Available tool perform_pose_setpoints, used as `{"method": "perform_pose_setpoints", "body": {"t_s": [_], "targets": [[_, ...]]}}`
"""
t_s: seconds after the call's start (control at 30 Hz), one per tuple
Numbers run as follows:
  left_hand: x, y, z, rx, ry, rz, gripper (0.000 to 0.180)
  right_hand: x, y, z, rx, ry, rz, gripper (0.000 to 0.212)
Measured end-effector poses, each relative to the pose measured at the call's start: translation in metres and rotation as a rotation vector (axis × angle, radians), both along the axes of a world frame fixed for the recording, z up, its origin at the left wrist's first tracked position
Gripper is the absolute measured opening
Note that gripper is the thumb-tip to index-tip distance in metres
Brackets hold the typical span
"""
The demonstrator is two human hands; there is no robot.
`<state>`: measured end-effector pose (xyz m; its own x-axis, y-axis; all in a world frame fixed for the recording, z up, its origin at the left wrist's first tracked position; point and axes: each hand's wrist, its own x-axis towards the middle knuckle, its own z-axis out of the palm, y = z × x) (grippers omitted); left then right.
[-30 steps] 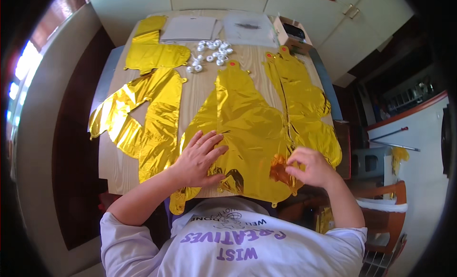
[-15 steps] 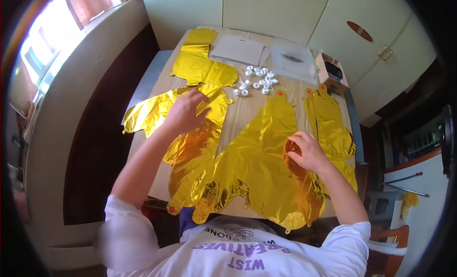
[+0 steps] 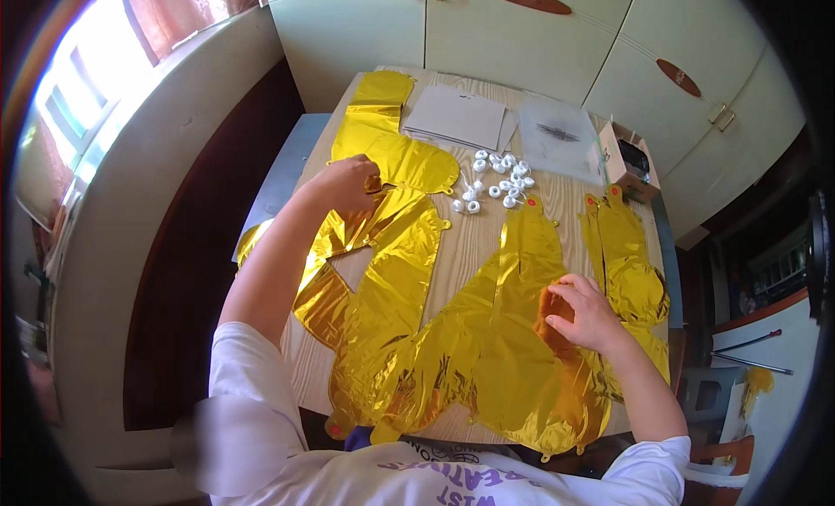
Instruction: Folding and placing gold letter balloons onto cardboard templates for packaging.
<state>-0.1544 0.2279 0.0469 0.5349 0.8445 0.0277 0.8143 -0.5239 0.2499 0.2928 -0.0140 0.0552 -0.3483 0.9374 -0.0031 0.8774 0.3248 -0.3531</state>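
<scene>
A large flat gold foil balloon (image 3: 474, 354) lies spread over the near half of the table, wrinkled along its lower edge. My left hand (image 3: 350, 183) is closed on a folded upper-left part of the foil, beside another gold foil balloon (image 3: 391, 149). Its fingertips are partly hidden. At the right, my right hand (image 3: 587, 313) rests lightly on the large balloon with thumb and fingers curved apart. An orange reflection of that hand shows in the foil. Farther right lies one more gold foil piece (image 3: 622, 254), with small red dots at its top tabs.
Several small white ribbon rolls (image 3: 504, 176) lie in the middle of the wooden table (image 3: 448, 254). Behind them are grey cards (image 3: 457, 117) and a clear plastic bag (image 3: 561, 141). An open box (image 3: 631, 163) stands at the far right edge, in front of pale cabinets (image 3: 522, 45).
My left hand has gone from spread fingers over the foil to closed, farther up, and the foil under it has shifted. My right hand stays on the same spot of the balloon.
</scene>
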Motion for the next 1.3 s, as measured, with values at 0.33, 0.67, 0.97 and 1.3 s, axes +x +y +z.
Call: {"method": "perform_pose_setpoints", "body": {"t_s": [0.33, 0.67, 0.97, 1.3], "targets": [[-0.02, 0.001, -0.018, 0.04, -0.058, -0.049, 0.019, -0.045, 0.031, 0.038, 0.275, -0.16, 0.147, 0.034], [-0.014, 0.018, -0.023, 0.132, -0.069, -0.035, 0.019, -0.224, 0.222, -0.031, 0.265, 0.044, 0.127, 0.024], [-0.012, 0.022, -0.014, -0.279, -0.475, 0.293, 0.022, -0.235, 0.245, -0.06, 0.32, 0.05, 0.104, 0.017], [-0.017, 0.001, -0.02, 0.36, -0.166, -0.252, 0.011, -0.235, 0.242, -0.054, 0.272, 0.055, 0.094, 0.016]]}}
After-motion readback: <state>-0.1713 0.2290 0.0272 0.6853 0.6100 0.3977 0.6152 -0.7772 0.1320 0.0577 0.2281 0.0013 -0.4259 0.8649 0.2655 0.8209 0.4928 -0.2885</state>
